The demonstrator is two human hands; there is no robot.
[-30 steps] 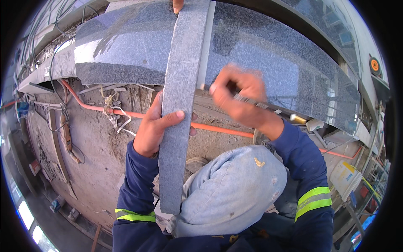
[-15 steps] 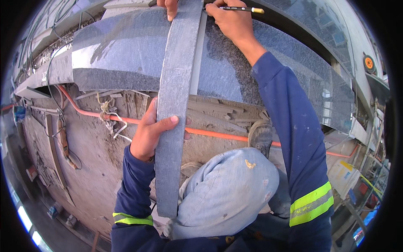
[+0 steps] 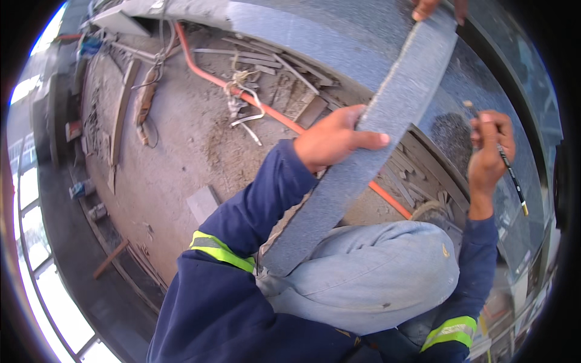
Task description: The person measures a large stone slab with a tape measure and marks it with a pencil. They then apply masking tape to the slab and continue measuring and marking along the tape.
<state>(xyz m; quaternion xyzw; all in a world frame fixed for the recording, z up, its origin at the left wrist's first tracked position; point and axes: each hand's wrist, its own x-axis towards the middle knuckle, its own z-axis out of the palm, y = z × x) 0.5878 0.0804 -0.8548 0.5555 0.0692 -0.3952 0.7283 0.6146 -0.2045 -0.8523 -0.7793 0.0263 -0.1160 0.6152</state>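
My left hand [image 3: 333, 140] grips a long grey stone strip [image 3: 417, 75] partway along, thumb on its upper face and fingers wrapped below. The strip slants from beside my knee up to the far right, where another person's hand [image 3: 425, 8] holds its far end. To the right of the strip, apart from it, my right hand [image 3: 489, 154] is closed around a dark pencil [image 3: 514, 181] with a yellowish end. Behind the strip lies a polished dark stone slab [image 3: 315, 33], with a dark patch on its surface near my right hand.
An orange hose [image 3: 275, 107] crosses the dusty floor beneath the strip, with a knotted pale cord [image 3: 245, 78] on it. Several narrow offcuts [image 3: 290, 69] lie along the slab's near edge. Farther left is a brown corded power tool [image 3: 144, 106]. My bent knee [image 3: 393, 260] is close by.
The view has swung left, so the strip appears tilted to the right. My right hand, with the pencil, has drawn back from the strip's far end. My left hand keeps its grip.
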